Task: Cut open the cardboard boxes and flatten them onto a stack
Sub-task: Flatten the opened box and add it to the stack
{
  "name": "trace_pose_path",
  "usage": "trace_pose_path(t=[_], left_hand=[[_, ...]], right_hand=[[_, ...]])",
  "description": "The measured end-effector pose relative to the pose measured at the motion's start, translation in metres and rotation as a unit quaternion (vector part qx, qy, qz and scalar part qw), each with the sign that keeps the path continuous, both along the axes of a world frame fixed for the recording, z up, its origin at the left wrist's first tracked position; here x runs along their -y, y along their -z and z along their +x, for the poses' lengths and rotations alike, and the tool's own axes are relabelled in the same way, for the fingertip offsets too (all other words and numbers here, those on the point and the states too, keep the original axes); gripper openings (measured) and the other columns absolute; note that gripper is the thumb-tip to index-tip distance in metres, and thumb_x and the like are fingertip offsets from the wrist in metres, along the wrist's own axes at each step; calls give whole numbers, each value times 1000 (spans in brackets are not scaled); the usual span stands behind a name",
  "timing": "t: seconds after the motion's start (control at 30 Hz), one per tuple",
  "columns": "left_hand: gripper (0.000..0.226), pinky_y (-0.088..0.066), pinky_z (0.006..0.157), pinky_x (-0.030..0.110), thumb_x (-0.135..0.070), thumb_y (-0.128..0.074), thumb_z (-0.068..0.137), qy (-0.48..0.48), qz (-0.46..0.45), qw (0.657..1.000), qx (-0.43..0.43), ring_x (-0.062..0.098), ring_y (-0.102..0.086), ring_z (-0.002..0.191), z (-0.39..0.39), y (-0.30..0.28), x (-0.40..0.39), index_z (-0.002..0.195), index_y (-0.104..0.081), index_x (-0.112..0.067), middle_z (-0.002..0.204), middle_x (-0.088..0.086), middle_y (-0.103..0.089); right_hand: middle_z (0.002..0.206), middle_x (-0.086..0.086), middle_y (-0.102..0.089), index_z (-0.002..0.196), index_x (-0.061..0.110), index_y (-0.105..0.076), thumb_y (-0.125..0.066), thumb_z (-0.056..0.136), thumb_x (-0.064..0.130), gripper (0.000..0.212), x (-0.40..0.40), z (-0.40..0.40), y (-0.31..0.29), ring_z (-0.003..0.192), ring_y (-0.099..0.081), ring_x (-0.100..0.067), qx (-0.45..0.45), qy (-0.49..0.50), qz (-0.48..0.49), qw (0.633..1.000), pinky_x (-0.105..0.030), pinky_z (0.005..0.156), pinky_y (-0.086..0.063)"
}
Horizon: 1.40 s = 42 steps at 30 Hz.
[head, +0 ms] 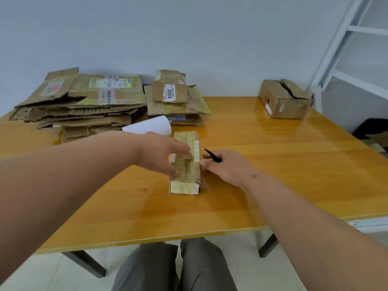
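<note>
A narrow taped cardboard box (185,162) lies on the worktop (273,164) between your hands. Your left hand (162,153) rests across its top, fingers relaxed, not clenched. Your right hand (223,166), touching the box's right side, grasps a thin black cutter (212,155). Press down firmly with your left, then run the blade along the tape seam, away from those fingers. Flattened stacks (84,101) lie beyond your left hand.
</note>
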<state>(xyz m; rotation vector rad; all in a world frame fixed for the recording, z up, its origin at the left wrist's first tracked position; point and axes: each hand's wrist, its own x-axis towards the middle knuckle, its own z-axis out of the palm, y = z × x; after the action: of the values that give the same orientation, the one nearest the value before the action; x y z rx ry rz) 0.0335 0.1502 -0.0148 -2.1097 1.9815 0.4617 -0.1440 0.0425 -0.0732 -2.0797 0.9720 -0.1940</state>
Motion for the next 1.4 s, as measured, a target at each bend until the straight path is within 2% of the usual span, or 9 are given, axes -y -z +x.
trace_pose_path(t=[0.1, 0.2, 0.27, 0.4, 0.53, 0.73, 0.87, 1.1, 1.4], left_hand=[[78, -25, 116, 38, -27, -66, 87, 9, 85, 996, 32, 8, -17, 147, 0, -10, 5, 148, -24, -51, 160, -25, -11], [73, -25, 112, 44, -49, -64, 87, 84, 39, 981, 172, 10, -25, 141, -1, -9, 8, 146, -21, -57, 156, -26, -19], [69, -25, 109, 42, -64, -61, 82, 114, -24, 973, 200, 10, -31, 134, -3, -3, 12, 142, -29, -54, 146, -25, -34], [64, -32, 103, 33, -69, -67, 74, 83, -72, 987, 120, 11, -43, 118, -14, 11, 21, 127, -48, -40, 122, -17, -49], [61, -39, 84, 25, -60, -73, 75, 19, -108, 993, 51, 10, -42, 102, -17, 24, 24, 122, -55, -26, 113, -12, -45], [34, -43, 96, 33, -49, -75, 79, 10, -107, 994, 5, 13, -46, 122, -24, 25, 27, 102, -61, -29, 149, -17, -30], [41, -45, 97, 34, -50, -72, 82, -9, -103, 994, 17, 15, -52, 119, -30, 22, 29, 116, -63, -30, 145, -19, -44], [56, -48, 96, 43, -59, -62, 84, -28, -114, 993, 33, 20, -54, 116, -38, 24, 20, 133, -51, -35, 133, -10, -56], [71, -41, 102, 33, -52, -58, 91, -10, -117, 993, 31, 16, -44, 132, -46, 24, 21, 148, -16, -54, 156, -21, -27]], right_hand=[[79, -2, -60, 115, 17, -66, -55, 94, 51, 42, 2, -1, 1, 73, -54, -18, -17, -12, -13, 1000, -32, 69, -43], [82, -4, -61, 109, 17, -67, -54, 94, 51, 39, 6, -6, 0, 76, -57, -21, -10, -5, -9, 1000, -31, 67, -40], [76, -2, -55, 97, 18, -65, -54, 95, 49, 33, 9, -9, 1, 69, -51, -19, -13, -2, -10, 1000, -31, 63, -37], [86, 0, -57, 109, 24, -56, -54, 93, 40, 23, 17, -17, 3, 74, -50, -17, -5, 42, 2, 999, -32, 63, -36], [82, -3, -56, 112, 28, -48, -36, 100, 31, 17, 25, -32, 12, 71, -50, -24, 21, 101, -5, 995, -36, 65, -39], [83, 6, -61, 113, 30, -55, -33, 104, 29, 23, 14, -53, 27, 81, -56, -23, -8, 133, -219, 967, -39, 82, -43], [92, 5, -64, 113, 27, -59, -33, 103, 29, 28, 2, -61, 30, 83, -59, -21, 9, 148, -270, 951, -41, 81, -48], [94, 3, -63, 113, 26, -58, -30, 104, 31, 29, -4, -59, 24, 82, -59, -21, -15, 118, -280, 953, -36, 71, -50], [69, 7, -50, 80, 24, -48, -36, 97, 29, 22, -11, -55, 9, 68, -52, -22, -60, 95, -315, 942, -30, 50, -30]])
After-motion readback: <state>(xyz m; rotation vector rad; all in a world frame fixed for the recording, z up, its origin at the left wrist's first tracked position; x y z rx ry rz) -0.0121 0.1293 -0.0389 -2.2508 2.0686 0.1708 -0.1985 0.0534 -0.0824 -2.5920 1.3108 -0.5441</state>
